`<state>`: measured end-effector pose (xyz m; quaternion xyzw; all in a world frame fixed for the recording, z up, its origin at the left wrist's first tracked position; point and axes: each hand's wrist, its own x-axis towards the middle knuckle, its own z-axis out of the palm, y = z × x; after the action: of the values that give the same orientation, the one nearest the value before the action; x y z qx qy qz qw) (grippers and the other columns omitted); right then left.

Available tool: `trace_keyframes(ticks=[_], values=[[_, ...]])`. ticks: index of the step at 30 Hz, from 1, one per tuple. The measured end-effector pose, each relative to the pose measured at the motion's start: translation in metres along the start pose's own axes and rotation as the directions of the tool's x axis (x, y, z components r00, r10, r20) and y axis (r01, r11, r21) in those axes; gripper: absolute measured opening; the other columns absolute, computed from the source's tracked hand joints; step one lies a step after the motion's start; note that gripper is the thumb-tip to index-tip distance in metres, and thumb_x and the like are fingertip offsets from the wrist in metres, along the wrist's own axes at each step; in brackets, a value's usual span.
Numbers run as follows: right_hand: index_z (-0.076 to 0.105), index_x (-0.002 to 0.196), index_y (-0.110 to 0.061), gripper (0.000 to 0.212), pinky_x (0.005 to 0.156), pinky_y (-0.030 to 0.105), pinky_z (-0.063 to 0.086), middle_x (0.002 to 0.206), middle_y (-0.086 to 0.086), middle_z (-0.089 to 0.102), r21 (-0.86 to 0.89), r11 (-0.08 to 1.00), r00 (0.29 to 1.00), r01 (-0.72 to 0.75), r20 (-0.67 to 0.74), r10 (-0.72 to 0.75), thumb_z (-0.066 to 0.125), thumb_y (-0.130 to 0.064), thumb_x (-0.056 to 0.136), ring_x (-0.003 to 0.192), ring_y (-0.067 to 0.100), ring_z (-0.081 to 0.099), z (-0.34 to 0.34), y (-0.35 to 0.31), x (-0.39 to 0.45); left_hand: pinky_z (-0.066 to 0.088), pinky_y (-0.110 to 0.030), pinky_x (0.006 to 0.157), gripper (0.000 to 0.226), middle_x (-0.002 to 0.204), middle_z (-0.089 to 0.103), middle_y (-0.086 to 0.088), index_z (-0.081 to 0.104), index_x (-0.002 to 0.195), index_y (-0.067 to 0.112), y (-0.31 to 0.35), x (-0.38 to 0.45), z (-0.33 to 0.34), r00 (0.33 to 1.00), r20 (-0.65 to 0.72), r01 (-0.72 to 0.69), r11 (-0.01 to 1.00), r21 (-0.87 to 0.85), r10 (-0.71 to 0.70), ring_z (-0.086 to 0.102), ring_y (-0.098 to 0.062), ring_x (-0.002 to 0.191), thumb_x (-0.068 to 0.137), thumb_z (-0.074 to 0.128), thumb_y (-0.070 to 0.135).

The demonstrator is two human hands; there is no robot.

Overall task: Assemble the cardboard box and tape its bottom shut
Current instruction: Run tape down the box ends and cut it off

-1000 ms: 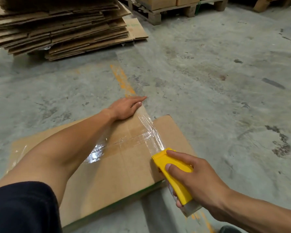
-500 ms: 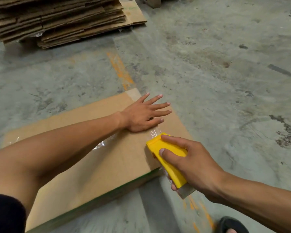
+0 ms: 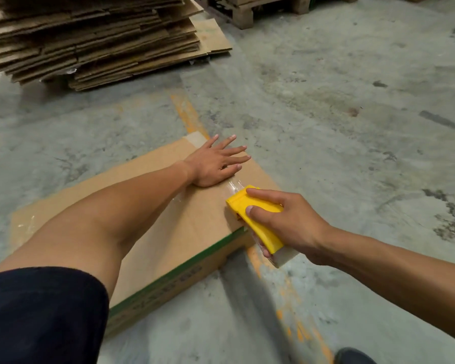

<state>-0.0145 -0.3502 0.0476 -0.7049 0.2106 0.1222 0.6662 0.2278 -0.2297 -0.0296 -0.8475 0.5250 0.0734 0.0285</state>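
Concrete floor (image 3: 352, 106) w/ worn orange line; stack of flattened cartons (image 3: 90, 40) far left, wooden pallet (image 3: 247, 9) far centre. Cardboard box (image 3: 168, 232) sits near centre, taped side up, green edge stripe; print on its near side too blurred to read. Left hand (image 3: 216, 164) lies flat on box's far right end, fingers spread straight. Right hand (image 3: 286, 222) grips yellow tape dispenser (image 3: 258, 219) at box's right edge, fingers curled round it; clear tape (image 3: 233, 186) runs btwn dispenser & left palm.
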Motion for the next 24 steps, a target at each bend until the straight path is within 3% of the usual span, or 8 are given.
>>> trace_keyframes(ticks=[3,8,10,14,17,21,24], values=[[0.066,0.123,-0.035,0.036,0.047,0.031,0.052,0.075,0.003,0.065,-0.028,0.999,1.0,-0.016,-0.003,0.016,0.07,-0.024,0.089,0.042,0.027,0.057,-0.013,0.015,-0.032,-0.01,-0.047,0.121,0.064,0.164,0.011,0.013,0.022,0.153,0.042,0.001,-0.001,0.001,1.0,-0.006,-0.004,1.0,-0.005,0.004,-0.011,-0.015,0.152,0.094,0.003,0.059],[0.07,0.114,-0.036,0.031,0.044,0.022,0.054,0.096,0.026,0.071,-0.023,0.995,0.996,-0.092,-0.023,0.091,0.072,-0.022,0.087,0.065,0.029,0.061,-0.028,0.022,-0.061,-0.01,-0.048,0.121,0.063,0.164,0.009,0.011,0.019,0.153,0.043,0.001,0.0,0.0,1.0,0.004,-0.007,1.0,0.009,0.007,-0.012,-0.015,0.151,0.095,0.003,0.06],[0.07,0.112,-0.036,0.029,0.044,0.019,0.052,0.092,0.027,0.071,-0.023,0.995,0.995,-0.098,-0.022,0.097,0.071,-0.02,0.088,0.068,0.031,0.06,-0.027,0.022,-0.058,-0.01,-0.047,0.121,0.06,0.165,0.009,0.009,0.018,0.154,0.043,0.002,-0.001,-0.001,1.0,0.003,0.015,1.0,0.018,-0.015,-0.012,-0.016,0.152,0.097,0.006,0.059],[0.071,0.112,-0.031,0.025,0.04,0.02,0.049,0.078,0.019,0.068,-0.013,0.992,0.991,-0.128,-0.033,0.127,0.07,-0.02,0.09,0.054,0.028,0.058,-0.031,0.034,-0.034,-0.004,-0.046,0.122,0.055,0.165,0.013,0.006,0.019,0.155,0.039,0.011,-0.009,-0.002,0.998,-0.056,0.04,0.999,0.007,-0.039,-0.001,-0.019,0.153,0.102,0.015,0.054],[0.07,0.113,-0.006,0.025,0.04,0.026,0.047,0.063,0.022,0.061,-0.043,0.942,0.942,-0.333,0.035,0.335,0.063,-0.02,0.094,0.036,0.023,0.05,-0.04,0.053,-0.015,0.001,-0.047,0.123,0.056,0.163,0.022,0.004,0.031,0.153,0.033,0.024,-0.019,-0.009,0.997,-0.073,-0.032,0.999,-0.024,0.03,0.006,-0.018,0.153,0.102,0.017,0.052],[0.072,0.111,-0.015,0.024,0.041,0.028,0.05,0.08,0.025,0.066,-0.156,0.878,0.878,-0.453,0.094,0.47,0.068,-0.02,0.089,0.04,0.022,0.052,-0.049,0.076,-0.01,-0.01,-0.046,0.121,0.064,0.163,0.015,0.011,0.031,0.151,0.038,0.058,-0.041,-0.005,0.995,0.026,-0.097,0.989,-0.113,0.101,-0.004,-0.015,0.153,0.095,0.02,0.067],[0.069,0.113,-0.015,0.024,0.042,0.028,0.05,0.074,0.023,0.061,-0.187,0.875,0.875,-0.446,0.114,0.47,0.066,-0.02,0.09,0.039,0.022,0.052,-0.055,0.074,0.001,-0.012,-0.049,0.12,0.061,0.161,0.025,0.01,0.037,0.148,0.038,0.09,-0.049,0.009,0.996,-0.036,-0.08,0.991,-0.11,0.076,0.0,-0.016,0.153,0.096,0.019,0.063]])
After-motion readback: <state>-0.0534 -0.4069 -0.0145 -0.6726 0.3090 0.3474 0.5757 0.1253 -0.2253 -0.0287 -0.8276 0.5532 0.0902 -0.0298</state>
